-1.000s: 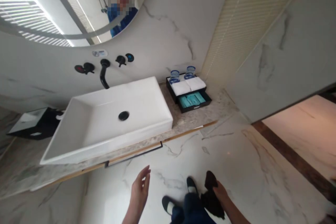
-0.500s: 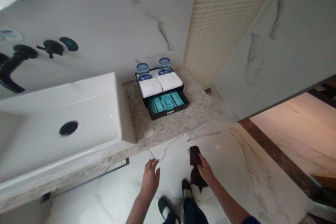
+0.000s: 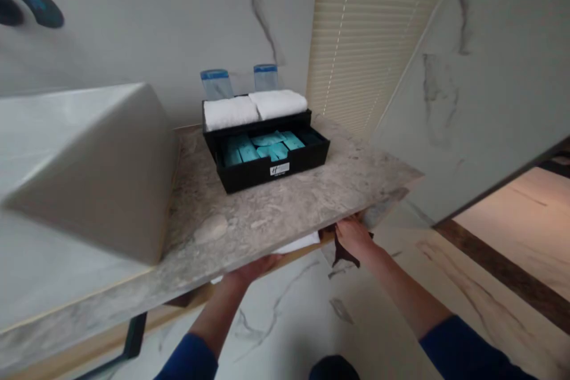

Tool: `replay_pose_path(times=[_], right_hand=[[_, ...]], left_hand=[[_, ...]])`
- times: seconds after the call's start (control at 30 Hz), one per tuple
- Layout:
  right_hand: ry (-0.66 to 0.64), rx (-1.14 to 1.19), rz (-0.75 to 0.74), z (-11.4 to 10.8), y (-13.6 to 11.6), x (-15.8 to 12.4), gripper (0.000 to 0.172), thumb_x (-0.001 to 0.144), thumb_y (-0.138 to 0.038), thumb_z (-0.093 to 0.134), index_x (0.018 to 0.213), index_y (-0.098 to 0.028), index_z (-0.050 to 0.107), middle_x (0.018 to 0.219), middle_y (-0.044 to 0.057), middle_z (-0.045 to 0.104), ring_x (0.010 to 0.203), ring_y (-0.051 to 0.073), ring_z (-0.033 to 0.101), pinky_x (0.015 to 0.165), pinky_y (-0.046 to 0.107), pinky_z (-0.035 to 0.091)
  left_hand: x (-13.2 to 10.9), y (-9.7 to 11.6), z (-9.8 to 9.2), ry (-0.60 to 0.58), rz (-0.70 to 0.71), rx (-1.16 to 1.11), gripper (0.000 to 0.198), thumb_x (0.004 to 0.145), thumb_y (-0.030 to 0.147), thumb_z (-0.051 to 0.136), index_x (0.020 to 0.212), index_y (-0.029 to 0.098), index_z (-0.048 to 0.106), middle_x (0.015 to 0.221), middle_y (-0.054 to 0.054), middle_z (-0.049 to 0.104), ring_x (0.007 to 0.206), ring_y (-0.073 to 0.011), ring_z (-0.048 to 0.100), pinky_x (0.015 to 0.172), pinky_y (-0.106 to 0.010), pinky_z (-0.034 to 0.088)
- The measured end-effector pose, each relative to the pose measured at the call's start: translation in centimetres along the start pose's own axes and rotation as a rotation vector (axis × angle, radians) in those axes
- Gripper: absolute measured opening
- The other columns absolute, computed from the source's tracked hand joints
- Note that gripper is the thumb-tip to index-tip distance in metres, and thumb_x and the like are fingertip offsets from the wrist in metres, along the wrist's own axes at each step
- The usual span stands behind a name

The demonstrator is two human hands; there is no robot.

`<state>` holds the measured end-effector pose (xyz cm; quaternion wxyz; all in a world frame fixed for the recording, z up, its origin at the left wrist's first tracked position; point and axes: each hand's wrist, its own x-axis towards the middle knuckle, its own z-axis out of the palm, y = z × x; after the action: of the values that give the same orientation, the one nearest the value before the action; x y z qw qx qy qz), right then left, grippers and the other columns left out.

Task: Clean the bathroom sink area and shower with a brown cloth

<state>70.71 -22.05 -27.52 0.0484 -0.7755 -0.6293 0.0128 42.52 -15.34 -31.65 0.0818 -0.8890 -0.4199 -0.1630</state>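
Both my hands reach under the front edge of the grey stone counter. My left hand goes beneath the slab, next to something white that shows just under the edge; its fingers are hidden. My right hand is at the counter's edge further right, closed on a dark cloth that hangs down from it. On the counter stands a black tray with teal packets, two folded white towels and two capped glasses behind them.
The white basin fills the left side of the counter. A slatted blind and a marble wall panel stand to the right. Marble floor lies below, with a dark strip toward the right.
My view has dropped low and closer to the counter. Both hands moved up and forward from above the floor to under the counter's edge; the right still holds the dark cloth.
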Motion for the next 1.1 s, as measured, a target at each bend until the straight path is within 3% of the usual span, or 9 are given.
replay_pose_path(times=[0.1, 0.2, 0.3, 0.4, 0.53, 0.7, 0.8, 0.93, 1.1], right_hand=[[0.053, -0.048, 0.011, 3.4, 0.1, 1.3, 0.046, 0.084, -0.014, 0.040, 0.129, -0.016, 0.049, 0.131, 0.015, 0.049, 0.118, 0.029, 0.043, 0.089, 0.040, 0.044], [0.141, -0.138, -0.012, 5.4, 0.8, 1.3, 0.046, 0.087, -0.020, 0.038, 0.132, -0.017, 0.046, 0.134, 0.014, 0.047, 0.117, 0.029, 0.042, 0.088, 0.040, 0.043], [0.160, -0.191, -0.049, 5.1, 1.0, 1.4, 0.040, 0.087, -0.020, 0.038, 0.124, -0.015, 0.052, 0.124, 0.013, 0.053, 0.111, 0.026, 0.045, 0.087, 0.035, 0.043], [0.113, -0.239, -0.009, 4.0, 0.0, 2.1, 0.034, 0.084, -0.017, 0.039, 0.111, -0.013, 0.059, 0.112, 0.015, 0.058, 0.105, 0.027, 0.048, 0.080, 0.033, 0.044], [0.103, -0.263, 0.000, 4.0, -1.5, 2.8, 0.033, 0.083, -0.015, 0.037, 0.108, -0.014, 0.059, 0.116, 0.016, 0.056, 0.105, 0.027, 0.047, 0.077, 0.033, 0.045], [0.120, -0.274, -0.152, 4.5, -0.4, 1.9, 0.033, 0.083, -0.019, 0.039, 0.111, -0.015, 0.057, 0.120, 0.012, 0.055, 0.106, 0.026, 0.046, 0.085, 0.033, 0.044], [0.059, -0.297, -0.127, 4.1, 0.2, 3.3, 0.033, 0.082, -0.018, 0.040, 0.109, -0.013, 0.058, 0.116, 0.015, 0.057, 0.107, 0.028, 0.048, 0.083, 0.036, 0.045], [0.001, -0.195, 0.016, 4.2, -1.2, 7.5, 0.036, 0.085, -0.022, 0.041, 0.115, -0.015, 0.059, 0.118, 0.017, 0.057, 0.110, 0.031, 0.050, 0.082, 0.041, 0.046], [-0.003, 0.046, -0.202, 5.0, -2.0, 11.0, 0.039, 0.090, -0.021, 0.040, 0.126, -0.025, 0.054, 0.126, 0.007, 0.056, 0.119, 0.024, 0.048, 0.093, 0.035, 0.043]], left_hand=[[0.5, 0.2, 0.6, -0.167, -0.004, -0.023, 0.057, 0.081, 0.053, 0.051, 0.125, 0.018, 0.052, 0.114, -0.016, 0.063, 0.108, -0.0303, 0.057, 0.091, -0.043, 0.046], [0.4, 0.7, 0.2, -0.069, 0.050, 0.010, 0.079, 0.072, 0.062, 0.059, 0.135, 0.020, 0.040, 0.130, -0.018, 0.051, 0.120, -0.0345, 0.046, 0.097, -0.050, 0.040], [-0.1, 0.9, -0.1, 0.013, 0.046, 0.054, 0.085, 0.068, 0.065, 0.061, 0.135, 0.018, 0.039, 0.134, -0.021, 0.045, 0.121, -0.0371, 0.042, 0.099, -0.055, 0.035], [0.3, 1.2, -0.9, 0.000, 0.003, 0.026, 0.078, 0.069, 0.065, 0.060, 0.130, 0.019, 0.046, 0.131, -0.020, 0.046, 0.120, -0.0372, 0.043, 0.098, -0.053, 0.036], [3.2, 2.2, -1.8, 0.032, -0.023, -0.068, 0.072, 0.076, 0.071, 0.045, 0.127, 0.021, 0.049, 0.127, -0.015, 0.052, 0.120, -0.0350, 0.045, 0.100, -0.050, 0.035], [5.8, 3.5, -0.6, -0.035, -0.044, -0.143, 0.072, 0.083, 0.067, 0.032, 0.137, 0.020, 0.037, 0.136, -0.014, 0.047, 0.127, -0.0338, 0.039, 0.106, -0.052, 0.028], [4.8, 3.5, 0.1, -0.081, 0.002, -0.118, 0.077, 0.079, 0.073, 0.031, 0.135, 0.020, 0.040, 0.133, -0.016, 0.049, 0.124, -0.0360, 0.042, 0.104, -0.054, 0.029], [2.7, 3.3, 0.0, -0.047, 0.028, -0.094, 0.082, 0.079, 0.075, 0.023, 0.137, 0.019, 0.037, 0.122, -0.017, 0.054, 0.115, -0.0358, 0.048, 0.101, -0.058, 0.030], [2.5, 3.5, 0.5, -0.020, 0.025, -0.120, 0.084, 0.078, 0.076, 0.020, 0.140, 0.020, 0.031, 0.124, -0.016, 0.052, 0.114, -0.0353, 0.048, 0.098, -0.059, 0.031]])
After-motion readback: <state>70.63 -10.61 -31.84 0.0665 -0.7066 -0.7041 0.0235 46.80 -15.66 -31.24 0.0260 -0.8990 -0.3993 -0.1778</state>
